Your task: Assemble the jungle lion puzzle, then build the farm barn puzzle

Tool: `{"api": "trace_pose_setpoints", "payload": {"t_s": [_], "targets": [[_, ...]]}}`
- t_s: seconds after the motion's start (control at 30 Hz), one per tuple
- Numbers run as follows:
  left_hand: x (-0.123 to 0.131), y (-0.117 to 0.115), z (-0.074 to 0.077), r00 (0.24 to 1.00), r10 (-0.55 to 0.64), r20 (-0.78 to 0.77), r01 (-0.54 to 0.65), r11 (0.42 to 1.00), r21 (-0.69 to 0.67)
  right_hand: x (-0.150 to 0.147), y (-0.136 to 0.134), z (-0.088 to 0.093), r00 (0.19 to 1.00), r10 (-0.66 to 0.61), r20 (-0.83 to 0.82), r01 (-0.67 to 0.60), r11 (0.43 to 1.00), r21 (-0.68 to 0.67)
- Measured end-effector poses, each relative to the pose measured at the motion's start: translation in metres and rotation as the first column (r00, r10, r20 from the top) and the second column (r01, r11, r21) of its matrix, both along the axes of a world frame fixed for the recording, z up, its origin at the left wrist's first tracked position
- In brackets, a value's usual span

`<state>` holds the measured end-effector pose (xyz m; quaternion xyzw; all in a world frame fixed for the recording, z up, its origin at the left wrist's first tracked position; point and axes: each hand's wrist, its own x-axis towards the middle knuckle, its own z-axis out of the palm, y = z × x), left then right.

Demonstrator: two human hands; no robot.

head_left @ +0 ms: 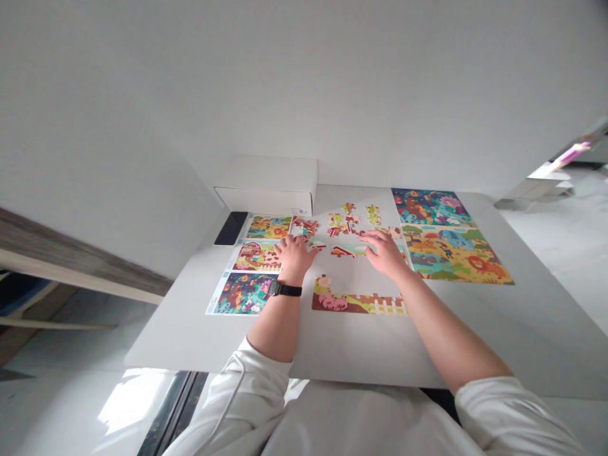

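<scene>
My left hand (293, 254), with a black watch (286, 289) on its wrist, rests fingers spread over the right edge of the picture sheet (228, 258), close to loose red puzzle pieces (305, 226). My right hand (382, 251) reaches over the table with its fingers apart, beside a joined strip of puzzle pieces (345, 251) showing a red roof edge and green hill. Nearer me lies a partly joined farm puzzle (354, 304) with a pink pig and white fence. More loose pieces (342, 221) are scattered beyond my hands.
Two joined puzzles, a dark night scene (431, 207) and a yellow safari scene (458, 254), lie at the right. A white box (268, 183) stands at the back left against the wall, with a dark phone (231, 228) in front of it. The white table (342, 354) extends toward me.
</scene>
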<state>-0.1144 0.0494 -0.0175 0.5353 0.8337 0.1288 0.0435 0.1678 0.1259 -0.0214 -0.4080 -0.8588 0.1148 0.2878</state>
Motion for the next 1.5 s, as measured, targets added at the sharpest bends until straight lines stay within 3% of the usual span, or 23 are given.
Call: {"api": "trace_pose_setpoints", "payload": {"t_s": [0.17, 0.33, 0.4, 0.8, 1.17, 1.5], "targets": [[-0.004, 0.002, -0.004, 0.999, -0.045, -0.023, 0.046, 0.996, 0.071, 0.022, -0.018, -0.009, 0.989, -0.062, -0.136, 0.066, 0.997, 0.031], [-0.004, 0.010, -0.009, 0.942, -0.336, 0.006, 0.332, 0.932, 0.146, 0.025, -0.027, -0.016, 0.983, -0.048, -0.176, 0.059, 0.997, 0.058], [-0.004, 0.012, -0.011, 0.926, -0.377, 0.015, 0.373, 0.919, 0.128, 0.025, -0.030, -0.014, 0.983, -0.034, -0.182, 0.046, 0.997, 0.061], [-0.003, 0.005, -0.009, 0.939, -0.335, -0.076, 0.339, 0.939, 0.052, 0.021, -0.035, -0.010, 0.977, -0.029, -0.209, 0.047, 0.995, 0.083], [-0.004, 0.003, -0.009, 0.960, -0.278, -0.036, 0.279, 0.960, 0.036, 0.021, -0.037, -0.010, 0.975, -0.011, -0.220, 0.024, 0.998, 0.057], [0.001, 0.002, -0.001, 0.922, -0.381, 0.070, 0.373, 0.922, 0.099, 0.019, -0.037, -0.011, 0.971, -0.002, -0.238, 0.007, 1.000, 0.024]]}}
